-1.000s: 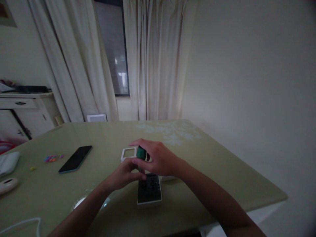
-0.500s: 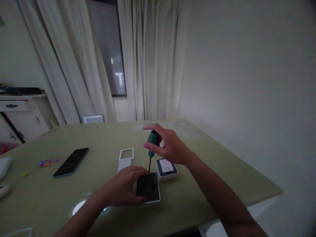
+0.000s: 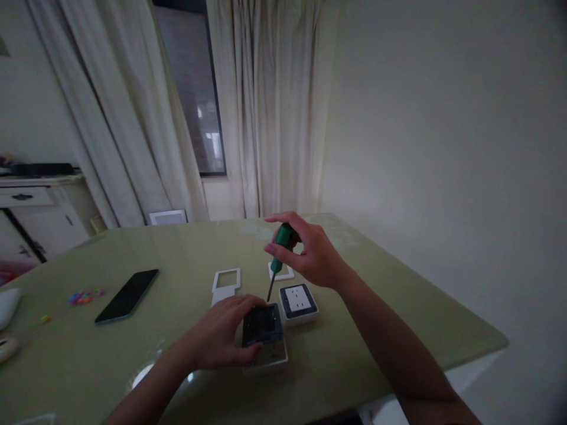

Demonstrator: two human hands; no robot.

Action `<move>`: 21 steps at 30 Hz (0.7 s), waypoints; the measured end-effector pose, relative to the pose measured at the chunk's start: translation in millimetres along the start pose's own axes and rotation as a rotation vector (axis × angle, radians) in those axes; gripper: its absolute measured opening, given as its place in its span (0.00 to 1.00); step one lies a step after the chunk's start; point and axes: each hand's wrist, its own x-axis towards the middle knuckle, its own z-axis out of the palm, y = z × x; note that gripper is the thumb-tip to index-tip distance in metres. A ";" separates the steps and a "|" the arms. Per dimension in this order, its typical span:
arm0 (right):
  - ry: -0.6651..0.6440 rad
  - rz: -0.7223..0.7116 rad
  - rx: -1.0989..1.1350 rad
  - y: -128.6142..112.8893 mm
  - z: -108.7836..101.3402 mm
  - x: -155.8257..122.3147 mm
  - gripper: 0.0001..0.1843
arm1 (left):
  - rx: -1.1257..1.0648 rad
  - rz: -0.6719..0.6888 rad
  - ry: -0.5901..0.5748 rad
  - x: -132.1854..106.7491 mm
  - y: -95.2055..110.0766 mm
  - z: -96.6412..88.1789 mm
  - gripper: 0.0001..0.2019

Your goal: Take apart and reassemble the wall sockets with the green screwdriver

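Note:
My right hand [image 3: 319,252] grips the green handle of a screwdriver [image 3: 282,247]. The shaft slants down to the far edge of a dark panel [image 3: 264,323] on a white wall-socket box [image 3: 275,362]. My left hand [image 3: 224,335] wraps round the left side of that box, fingers at the far edge and thumb across the near part. The panel sits shifted toward the far side, so part of the box shows below it. The exact contact at the tip is too small to tell. Just right stands a second box with a white socket face [image 3: 298,298].
Beyond the hands lie a white frame [image 3: 227,271] and another white frame [image 3: 287,275]. To the left are a dark phone [image 3: 127,296], small colourful pieces [image 3: 80,297] and a white round object [image 3: 142,374]. A wall borders the table [image 3: 398,307] on the right.
The screwdriver and my right hand have risen slightly and moved right, and the handle leans more. The dark panel has tilted or slid up, baring the near part of the box.

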 end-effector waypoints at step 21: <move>-0.404 0.052 -0.140 59.4 76.6 -0.2 0.25 | -1.356 -0.432 0.470 25.6 -64.7 15.9 0.21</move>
